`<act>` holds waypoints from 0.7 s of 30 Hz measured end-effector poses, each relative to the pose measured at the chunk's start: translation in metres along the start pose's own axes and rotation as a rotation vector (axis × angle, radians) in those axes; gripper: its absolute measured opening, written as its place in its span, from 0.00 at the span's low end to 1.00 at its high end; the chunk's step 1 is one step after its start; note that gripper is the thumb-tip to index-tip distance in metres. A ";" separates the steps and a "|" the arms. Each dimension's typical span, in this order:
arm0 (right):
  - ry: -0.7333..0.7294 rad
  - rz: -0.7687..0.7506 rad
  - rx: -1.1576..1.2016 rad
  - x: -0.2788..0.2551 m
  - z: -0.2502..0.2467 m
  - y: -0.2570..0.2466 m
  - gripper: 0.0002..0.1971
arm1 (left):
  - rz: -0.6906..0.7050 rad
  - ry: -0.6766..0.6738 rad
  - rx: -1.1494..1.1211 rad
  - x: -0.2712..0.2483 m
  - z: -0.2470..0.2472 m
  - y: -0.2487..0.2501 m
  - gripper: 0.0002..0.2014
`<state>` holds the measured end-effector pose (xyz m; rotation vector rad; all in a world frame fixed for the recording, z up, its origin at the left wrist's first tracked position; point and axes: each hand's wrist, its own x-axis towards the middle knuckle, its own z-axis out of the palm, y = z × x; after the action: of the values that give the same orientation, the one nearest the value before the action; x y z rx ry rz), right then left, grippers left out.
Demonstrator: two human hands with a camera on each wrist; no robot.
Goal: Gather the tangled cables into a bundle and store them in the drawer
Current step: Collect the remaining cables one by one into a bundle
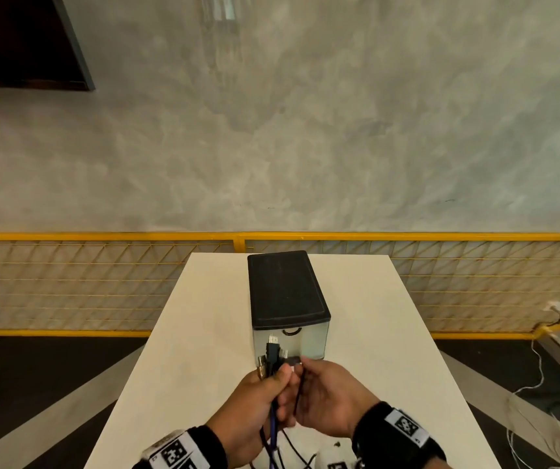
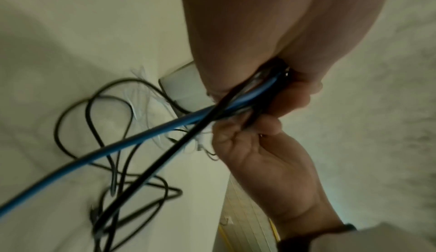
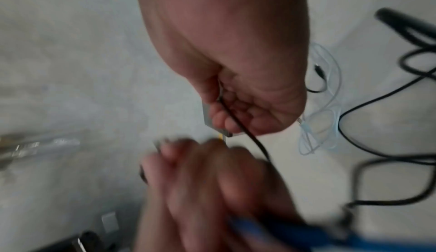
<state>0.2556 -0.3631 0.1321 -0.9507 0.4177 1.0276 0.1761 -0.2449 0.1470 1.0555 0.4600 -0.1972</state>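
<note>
My left hand (image 1: 265,390) grips a bundle of cables (image 1: 272,358) upright, their plugs sticking up above the fist; a blue cable (image 2: 165,125) and black ones (image 2: 146,177) trail down from it. My right hand (image 1: 319,384), touching the left, pinches a thin black cable (image 3: 245,133) just below its silver plug (image 1: 294,360). Both hands hover in front of the small drawer box (image 1: 285,286), which has a black top and a translucent front (image 1: 309,343) that looks shut. Loose cable loops (image 2: 94,125) lie on the white table (image 1: 204,316) below the hands.
More black cables (image 3: 377,129) and a pale blue cable (image 3: 328,107) lie on the table near me, beside a white block (image 2: 186,88). A yellow mesh fence (image 1: 102,282) runs behind the table. White cords (image 1: 536,377) lie on the floor at right.
</note>
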 end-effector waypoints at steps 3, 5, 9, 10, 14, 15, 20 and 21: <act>0.142 -0.085 0.156 0.018 -0.009 -0.013 0.18 | -0.165 -0.047 0.107 -0.017 -0.019 0.006 0.15; 0.185 -0.129 0.217 0.024 -0.017 -0.025 0.17 | -0.174 -0.065 0.318 -0.033 -0.033 0.010 0.14; 0.189 -0.141 0.231 0.025 -0.028 -0.036 0.16 | -0.088 -0.044 0.507 -0.050 -0.055 0.022 0.26; 0.174 -0.130 0.224 0.024 -0.028 -0.033 0.16 | -0.089 -0.035 0.334 -0.047 -0.054 0.028 0.25; 0.118 -0.110 0.085 0.023 -0.013 -0.006 0.13 | 0.202 0.187 0.157 -0.009 -0.033 0.033 0.13; 0.104 -0.110 0.041 0.021 -0.006 0.002 0.14 | 0.247 0.169 0.238 0.000 -0.022 0.032 0.12; 0.023 -0.076 -0.015 0.003 0.023 0.019 0.16 | 0.166 0.168 0.389 0.030 0.000 0.000 0.12; 0.016 -0.075 -0.005 0.000 0.023 0.019 0.16 | 0.145 0.164 0.345 0.032 0.002 -0.005 0.10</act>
<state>0.2361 -0.3406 0.1356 -0.9724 0.3897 0.9542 0.2030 -0.2475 0.1297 1.4456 0.5060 -0.0611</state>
